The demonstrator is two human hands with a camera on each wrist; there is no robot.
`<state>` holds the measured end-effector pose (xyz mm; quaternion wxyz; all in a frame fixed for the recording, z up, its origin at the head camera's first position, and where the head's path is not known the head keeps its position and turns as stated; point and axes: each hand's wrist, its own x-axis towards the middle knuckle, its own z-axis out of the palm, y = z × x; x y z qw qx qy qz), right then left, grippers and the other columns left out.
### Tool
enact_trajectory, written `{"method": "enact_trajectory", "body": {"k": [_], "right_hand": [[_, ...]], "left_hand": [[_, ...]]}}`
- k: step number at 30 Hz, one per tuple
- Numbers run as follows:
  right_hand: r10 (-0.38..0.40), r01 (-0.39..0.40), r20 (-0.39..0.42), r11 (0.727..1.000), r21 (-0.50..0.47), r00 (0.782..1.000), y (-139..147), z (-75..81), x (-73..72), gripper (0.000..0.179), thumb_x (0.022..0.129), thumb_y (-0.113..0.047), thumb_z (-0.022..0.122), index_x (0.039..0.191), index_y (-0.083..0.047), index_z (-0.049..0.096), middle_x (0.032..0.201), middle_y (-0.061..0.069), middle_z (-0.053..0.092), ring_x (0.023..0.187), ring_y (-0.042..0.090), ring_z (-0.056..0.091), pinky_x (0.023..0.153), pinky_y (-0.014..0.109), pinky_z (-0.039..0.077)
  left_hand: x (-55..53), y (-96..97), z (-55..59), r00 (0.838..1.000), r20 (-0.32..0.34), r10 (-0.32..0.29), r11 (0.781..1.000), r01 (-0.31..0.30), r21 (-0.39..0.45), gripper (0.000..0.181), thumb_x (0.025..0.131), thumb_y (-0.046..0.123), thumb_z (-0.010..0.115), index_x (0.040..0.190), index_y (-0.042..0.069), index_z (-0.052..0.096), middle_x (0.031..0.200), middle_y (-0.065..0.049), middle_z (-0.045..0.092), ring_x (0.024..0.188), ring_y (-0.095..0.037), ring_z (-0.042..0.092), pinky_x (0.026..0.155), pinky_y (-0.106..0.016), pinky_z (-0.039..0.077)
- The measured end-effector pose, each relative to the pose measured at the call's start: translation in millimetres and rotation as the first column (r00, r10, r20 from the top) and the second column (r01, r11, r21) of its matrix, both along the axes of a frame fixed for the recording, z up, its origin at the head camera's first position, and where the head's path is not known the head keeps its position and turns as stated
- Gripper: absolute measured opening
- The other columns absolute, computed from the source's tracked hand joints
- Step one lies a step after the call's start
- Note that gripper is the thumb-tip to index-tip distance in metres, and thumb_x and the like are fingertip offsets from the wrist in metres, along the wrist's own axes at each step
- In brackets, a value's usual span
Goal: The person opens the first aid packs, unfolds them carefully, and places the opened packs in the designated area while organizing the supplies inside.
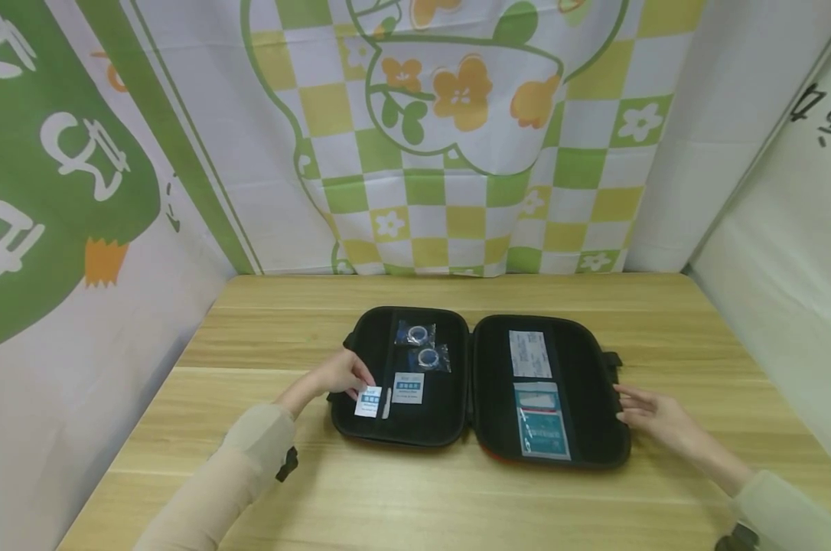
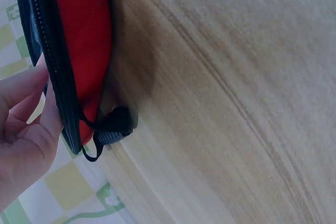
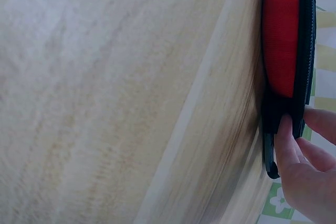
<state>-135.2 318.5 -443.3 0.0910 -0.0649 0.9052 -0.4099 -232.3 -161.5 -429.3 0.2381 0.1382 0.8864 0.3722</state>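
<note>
A black-lined case with a red outside lies unfolded on the table. At its left half, my left hand pinches the top of a small white-and-blue sachet, beside the elastic strap. In the left wrist view, the left hand reaches over the zipped rim, and its fingertips are hidden. My right hand grips the outer edge of the right half. The right wrist view shows that hand's thumb against the black tab and a finger over the rim.
The left half also holds a matching sachet, a slim white piece and two clear-wrapped blue-and-white rings. Tucked under the right half's strap are a white printed packet and a teal packet. A patterned curtain hangs behind the table.
</note>
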Motion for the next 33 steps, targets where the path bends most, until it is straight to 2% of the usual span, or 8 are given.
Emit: {"method": "enact_trajectory", "body": {"k": [4, 9, 19, 24, 27, 28, 33], "right_hand": [[-0.005, 0.005, -0.003, 1.0, 0.006, 1.0, 0.6, -0.7, -0.2, 0.053, 0.085, -0.011, 0.056, 0.125, 0.017, 0.034, 0.113, 0.038, 0.046, 0.101, 0.043, 0.051, 0.075, 0.029, 0.052], [-0.006, 0.006, -0.011, 1.0, 0.008, 1.0, 0.3, -0.6, -0.3, 0.053, 0.085, -0.01, 0.057, 0.124, 0.017, 0.035, 0.112, 0.039, 0.047, 0.1, 0.04, 0.053, 0.073, 0.025, 0.051], [0.0, 0.0, -0.009, 1.0, -0.004, 1.0, 2.9, -3.0, -0.8, 0.056, 0.085, -0.016, 0.057, 0.125, 0.016, 0.035, 0.114, 0.037, 0.047, 0.101, 0.043, 0.051, 0.075, 0.03, 0.052], [0.03, -0.032, -0.05, 0.999, -0.042, 0.998, 7.5, -7.6, -2.9, 0.054, 0.085, -0.017, 0.058, 0.125, 0.013, 0.038, 0.11, 0.037, 0.049, 0.098, 0.04, 0.054, 0.074, 0.035, 0.052], [0.015, -0.015, -0.037, 1.0, -0.015, 0.999, 6.1, -5.6, -2.6, 0.054, 0.085, -0.017, 0.058, 0.126, 0.013, 0.037, 0.111, 0.035, 0.05, 0.099, 0.038, 0.054, 0.074, 0.031, 0.052], [0.006, -0.006, -0.021, 1.0, 0.001, 1.0, 4.6, -4.4, -2.0, 0.057, 0.085, -0.018, 0.058, 0.125, 0.015, 0.035, 0.113, 0.037, 0.047, 0.101, 0.043, 0.051, 0.076, 0.035, 0.051], [-0.004, 0.004, -0.005, 1.0, 0.023, 1.0, 1.6, -2.2, -0.7, 0.054, 0.086, -0.013, 0.057, 0.126, 0.016, 0.034, 0.114, 0.037, 0.047, 0.102, 0.043, 0.051, 0.076, 0.032, 0.051]], "left_hand": [[0.3, 1.5, -4.5, 0.999, 0.032, -0.015, 0.999, 0.014, 0.035, 0.01, 0.077, -0.012, 0.056, 0.081, -0.01, 0.064, 0.073, -0.013, 0.063, 0.062, -0.017, 0.061, 0.055, -0.027, 0.054], [0.5, 4.7, -7.8, 0.997, 0.073, -0.026, 0.996, 0.02, 0.086, 0.01, 0.077, -0.013, 0.055, 0.083, -0.012, 0.063, 0.074, -0.015, 0.064, 0.063, -0.017, 0.06, 0.056, -0.028, 0.055], [3.0, 9.3, -11.0, 0.995, 0.096, 0.02, 0.991, -0.032, 0.131, 0.009, 0.077, -0.014, 0.055, 0.083, -0.013, 0.061, 0.078, -0.017, 0.063, 0.065, -0.018, 0.06, 0.057, -0.03, 0.055], [2.5, 10.3, -14.2, 0.995, 0.09, 0.042, 0.986, -0.056, 0.159, 0.009, 0.077, -0.014, 0.055, 0.083, -0.014, 0.061, 0.079, -0.018, 0.063, 0.065, -0.018, 0.06, 0.057, -0.03, 0.055], [1.7, 11.8, -16.1, 0.992, 0.111, 0.054, 0.982, -0.073, 0.177, 0.009, 0.077, -0.014, 0.055, 0.083, -0.014, 0.061, 0.079, -0.018, 0.063, 0.065, -0.017, 0.06, 0.058, -0.03, 0.055], [1.6, 12.4, -16.6, 0.991, 0.123, 0.058, 0.98, -0.08, 0.183, 0.009, 0.077, -0.014, 0.055, 0.083, -0.014, 0.061, 0.079, -0.018, 0.063, 0.065, -0.017, 0.06, 0.058, -0.03, 0.055], [1.7, 16.0, -18.9, 0.987, 0.155, 0.054, 0.978, -0.084, 0.192, 0.01, 0.077, -0.014, 0.055, 0.082, -0.014, 0.063, 0.078, -0.018, 0.064, 0.064, -0.018, 0.061, 0.058, -0.03, 0.055]]}}
